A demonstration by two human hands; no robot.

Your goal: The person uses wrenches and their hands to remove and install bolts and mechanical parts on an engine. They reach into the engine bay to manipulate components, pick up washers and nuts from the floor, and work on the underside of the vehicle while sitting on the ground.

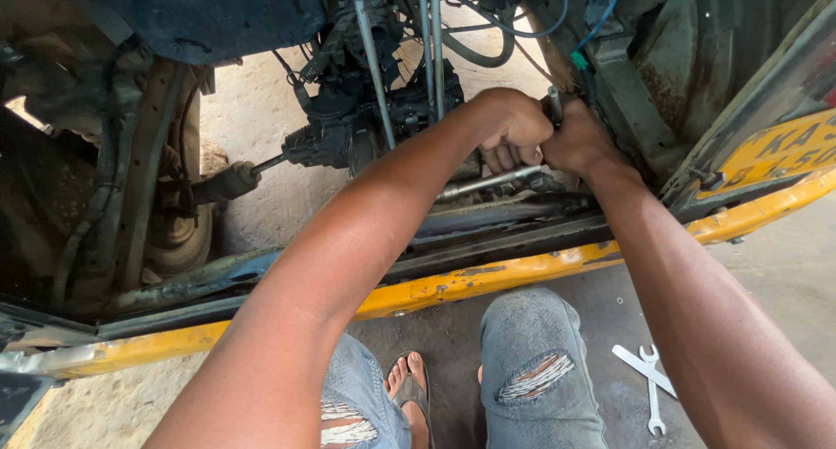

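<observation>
Upper center-right of frame: left hand (pixel 514 131) and right hand (pixel 579 140), knuckles touching, both fists closed around a metal rod (pixel 555 105) whose tip pokes up between them. Two wrenches (pixel 649 384) lie lower right on the floor.

Both hands, left (pixel 514 131) and right (pixel 579 140), seemingly clenched, side by side.

Two bare hands, left hand (pixel 515 128) and right hand (pixel 582 140), meet on one slim metal tool handle (pixel 488 183). Two flat steel spanners (pixel 649 381) lie crossed on the concrete floor (pixel 766 266) (beside one sandalled foot (pixel 409 388)). Two ripped grey-denim knees (pixel 535 375).
</observation>
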